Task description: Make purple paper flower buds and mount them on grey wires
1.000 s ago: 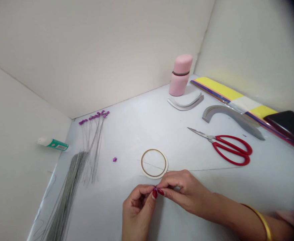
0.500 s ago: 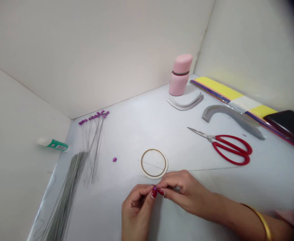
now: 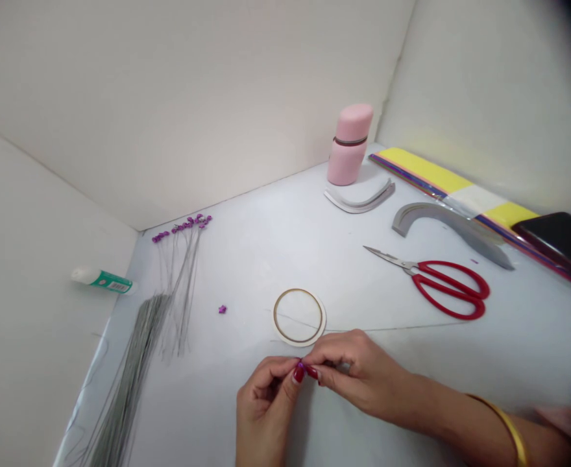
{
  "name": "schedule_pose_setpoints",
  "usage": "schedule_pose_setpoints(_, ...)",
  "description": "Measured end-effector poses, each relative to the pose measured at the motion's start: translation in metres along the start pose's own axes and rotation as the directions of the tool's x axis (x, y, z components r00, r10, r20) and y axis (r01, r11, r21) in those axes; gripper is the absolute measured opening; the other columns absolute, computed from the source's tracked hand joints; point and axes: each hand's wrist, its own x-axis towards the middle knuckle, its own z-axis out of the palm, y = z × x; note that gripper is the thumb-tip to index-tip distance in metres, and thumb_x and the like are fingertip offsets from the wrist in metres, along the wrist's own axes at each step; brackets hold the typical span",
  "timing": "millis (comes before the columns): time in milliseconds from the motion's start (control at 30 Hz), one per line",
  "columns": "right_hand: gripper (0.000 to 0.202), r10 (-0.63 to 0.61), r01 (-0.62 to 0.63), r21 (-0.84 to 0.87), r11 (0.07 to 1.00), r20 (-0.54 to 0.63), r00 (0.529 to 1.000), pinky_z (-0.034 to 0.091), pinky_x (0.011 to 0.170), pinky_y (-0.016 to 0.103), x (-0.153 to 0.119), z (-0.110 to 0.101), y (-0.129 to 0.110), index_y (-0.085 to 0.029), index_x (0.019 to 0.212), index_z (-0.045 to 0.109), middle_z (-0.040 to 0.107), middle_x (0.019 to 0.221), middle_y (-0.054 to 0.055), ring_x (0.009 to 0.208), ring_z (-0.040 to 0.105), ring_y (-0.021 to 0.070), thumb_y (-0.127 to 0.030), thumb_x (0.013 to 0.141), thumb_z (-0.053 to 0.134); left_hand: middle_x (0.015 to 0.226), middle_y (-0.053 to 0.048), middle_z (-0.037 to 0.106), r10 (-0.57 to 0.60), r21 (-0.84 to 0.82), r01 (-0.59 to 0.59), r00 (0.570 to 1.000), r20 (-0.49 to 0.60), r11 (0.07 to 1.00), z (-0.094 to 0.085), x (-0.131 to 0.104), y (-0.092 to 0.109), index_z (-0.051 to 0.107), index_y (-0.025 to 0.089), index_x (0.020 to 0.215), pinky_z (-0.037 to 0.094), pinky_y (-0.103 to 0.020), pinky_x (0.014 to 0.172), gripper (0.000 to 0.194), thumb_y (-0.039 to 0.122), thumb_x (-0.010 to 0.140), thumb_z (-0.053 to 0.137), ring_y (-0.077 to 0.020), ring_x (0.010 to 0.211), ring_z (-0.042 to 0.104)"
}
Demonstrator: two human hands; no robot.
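My left hand (image 3: 268, 408) and my right hand (image 3: 363, 370) meet fingertip to fingertip at the lower middle, both pinching a tiny purple piece (image 3: 302, 367) that the nails mostly hide. Just beyond them lies a roll of tape (image 3: 323, 316), flat, with a thin wire across its opening. A small purple star (image 3: 222, 309) rests to the left of the roll. Farther left, wires topped with purple stars (image 3: 188, 224) lie beside a thick bundle of grey wires (image 3: 132, 370).
Red-handled scissors (image 3: 448, 288) lie right of the tape roll. Behind them are grey curved strips (image 3: 441, 224), a pink bottle (image 3: 350, 144), coloured sheets (image 3: 426, 170) and a dark phone-like object (image 3: 560, 240). A green and white tube (image 3: 105, 280) is at the left edge.
Both hands stay in place; the fingertips have shifted only very slightly around the purple piece.
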Motion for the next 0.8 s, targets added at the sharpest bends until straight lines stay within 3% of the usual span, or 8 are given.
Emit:
schedule_pose_setpoints(400,0.018,0.002,-0.003,-0.004,1.0,-0.024,1.0,0.039,0.055,0.019,0.0004,-0.0005,-0.0009,-0.015,0.079,0.067,0.062,0.065,0.002,0.058,0.054,0.0107,-0.016,0.082,0.049,0.073,-0.004,0.07,-0.053,0.01,0.053,0.999,-0.001,0.999,0.0009,0.0009,0.0023,0.071,0.016,0.072,0.045,-0.021,0.069,0.012,0.027,0.072,0.066,-0.0163,0.073,0.06)
schedule_pose_setpoints(600,0.02,-0.1,0.093,-0.093,0.991,-0.07,0.993,0.039,0.056,0.019,-0.0033,0.0013,-0.0007,-0.017,0.082,0.066,0.062,0.065,0.002,0.058,0.053,0.0106,-0.015,0.082,0.047,0.074,-0.005,0.071,-0.069,0.012,0.069,0.997,0.015,0.998,-0.0001,0.0017,0.0016,0.071,0.016,0.073,0.047,-0.024,0.069,0.013,0.028,0.068,0.069,-0.0183,0.074,0.061)
schedule_pose_setpoints(800,0.02,-0.032,0.026,-0.055,0.998,-0.117,0.993,0.04,0.054,0.019,0.0,0.0023,-0.0019,-0.017,0.081,0.066,0.063,0.066,0.002,0.057,0.054,0.0107,-0.014,0.081,0.047,0.062,-0.001,0.069,-0.182,-0.178,0.17,0.982,-0.054,0.969,0.0007,0.003,-0.0002,0.072,0.016,0.072,0.046,-0.017,0.061,0.017,0.029,0.062,0.076,-0.0103,0.061,0.058)
